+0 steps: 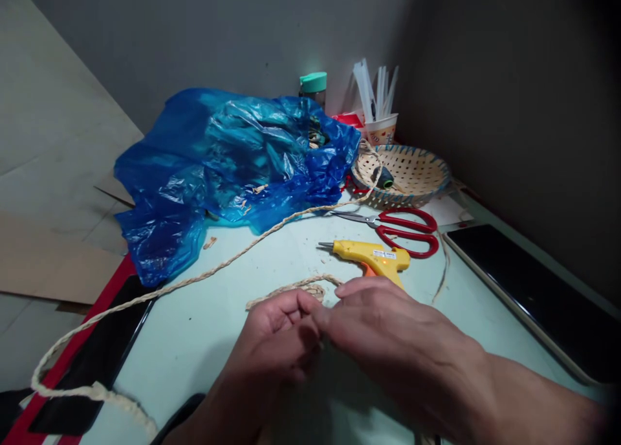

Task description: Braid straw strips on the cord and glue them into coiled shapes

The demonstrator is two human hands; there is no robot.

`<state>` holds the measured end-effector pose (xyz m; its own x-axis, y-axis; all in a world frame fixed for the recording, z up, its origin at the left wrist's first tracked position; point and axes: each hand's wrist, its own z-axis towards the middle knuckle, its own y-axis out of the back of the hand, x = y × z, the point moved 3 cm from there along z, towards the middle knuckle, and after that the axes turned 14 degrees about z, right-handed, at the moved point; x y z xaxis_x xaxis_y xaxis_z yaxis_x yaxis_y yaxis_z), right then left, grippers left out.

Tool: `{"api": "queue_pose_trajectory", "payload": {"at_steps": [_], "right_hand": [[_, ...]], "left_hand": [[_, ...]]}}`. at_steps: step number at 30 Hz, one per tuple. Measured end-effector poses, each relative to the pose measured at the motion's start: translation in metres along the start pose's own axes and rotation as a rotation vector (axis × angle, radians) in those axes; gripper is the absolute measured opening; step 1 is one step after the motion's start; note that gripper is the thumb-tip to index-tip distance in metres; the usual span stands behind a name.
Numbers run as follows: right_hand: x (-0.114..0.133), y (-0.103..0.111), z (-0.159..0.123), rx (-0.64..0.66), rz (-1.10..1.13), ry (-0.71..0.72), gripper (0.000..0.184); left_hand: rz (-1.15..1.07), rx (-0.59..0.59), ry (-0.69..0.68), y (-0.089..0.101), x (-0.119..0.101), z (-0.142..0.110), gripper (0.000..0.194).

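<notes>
My left hand (286, 332) and my right hand (383, 322) meet low in the middle of the view. Both are closed, with thumbs and fingertips pinched together. Whatever lies between the fingers is hidden. Just beyond the fingertips shows a small looped length of braided straw cord (313, 288), partly covered by the hands. A yellow hot glue gun (373, 254) with an orange trigger lies beyond my right hand, its nozzle pointing left. Behind it rest red-handled scissors (407, 228), blades to the left. A long braided cord (220, 265) runs from the basket across the table to the lower left.
A crumpled blue plastic bag (233, 154) fills the back left. At the back stand a woven basket (412, 167) holding a dark spool (383, 177), a paper cup (381, 131) of glue sticks and a green-lidded bottle (313, 83). A dark-screened device (528, 290) lies at right.
</notes>
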<state>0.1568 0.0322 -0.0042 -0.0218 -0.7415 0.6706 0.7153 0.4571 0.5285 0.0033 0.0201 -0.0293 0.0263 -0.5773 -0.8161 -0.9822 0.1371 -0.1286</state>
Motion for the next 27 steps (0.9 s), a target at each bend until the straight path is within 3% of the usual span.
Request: {"api": "queue_pose_trajectory", "payload": {"at_steps": [2, 6, 9, 14, 16, 19, 23, 27], "right_hand": [[0.0, -0.001, 0.0, 0.034, 0.087, 0.039, 0.023], [-0.001, 0.004, 0.0, -0.032, 0.165, -0.068, 0.016], [0.003, 0.01, 0.0, -0.046, 0.24, -0.061, 0.025], [0.001, 0.014, -0.008, -0.238, 0.3, -0.09, 0.044], [-0.001, 0.01, -0.01, -0.239, 0.299, -0.107, 0.045], [-0.001, 0.008, -0.009, -0.266, 0.407, -0.144, 0.048], [0.003, 0.014, -0.003, -0.315, 0.551, -0.249, 0.049], [0.004, 0.027, -0.005, -0.443, 0.36, -0.191, 0.056]], "left_hand": [[-0.024, 0.036, 0.039, 0.002, 0.004, 0.002, 0.023], [-0.012, 0.078, 0.067, 0.003, 0.005, 0.0, 0.024], [0.05, 0.118, -0.013, 0.0, 0.001, -0.004, 0.029], [0.244, 0.135, -0.131, -0.008, -0.003, -0.009, 0.025], [0.394, 0.072, -0.177, -0.01, -0.006, -0.013, 0.012], [0.604, -0.058, -0.229, -0.011, -0.014, -0.02, 0.032], [0.669, -0.254, -0.323, -0.011, -0.023, -0.031, 0.027], [0.807, -0.424, -0.437, -0.008, -0.023, -0.038, 0.028]]}}
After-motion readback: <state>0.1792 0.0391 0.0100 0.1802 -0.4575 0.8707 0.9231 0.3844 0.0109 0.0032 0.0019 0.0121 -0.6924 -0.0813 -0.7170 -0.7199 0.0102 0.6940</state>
